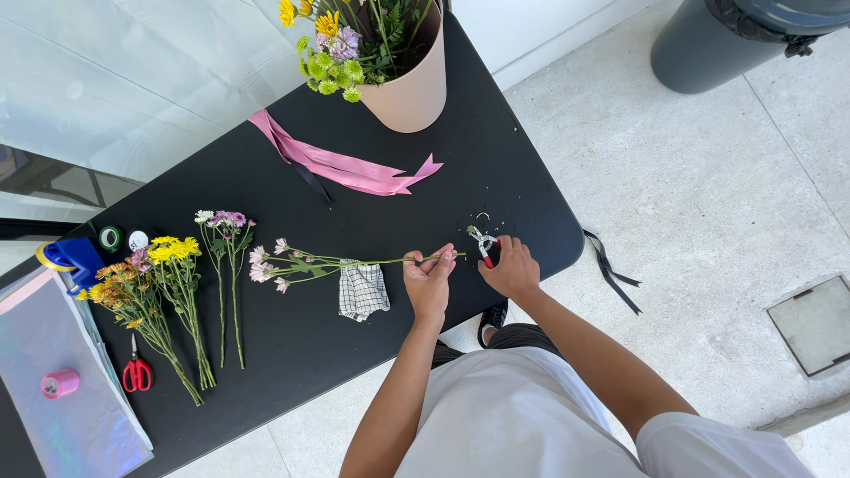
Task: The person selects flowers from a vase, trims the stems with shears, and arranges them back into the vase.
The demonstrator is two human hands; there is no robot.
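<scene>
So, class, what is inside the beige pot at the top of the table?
The beige pot holds yellow, green and purple flowers with green leaves. Their lower stems and whatever fills the pot are hidden by its wall.

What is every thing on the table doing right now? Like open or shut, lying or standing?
left hand: shut on the pink flower stem
right hand: shut on the pruning shears, blades at the stem's end
red scissors: lying closed
beige pot: upright, full of flowers
pink ribbon: lying loose
checked cloth: crumpled under stem
</scene>
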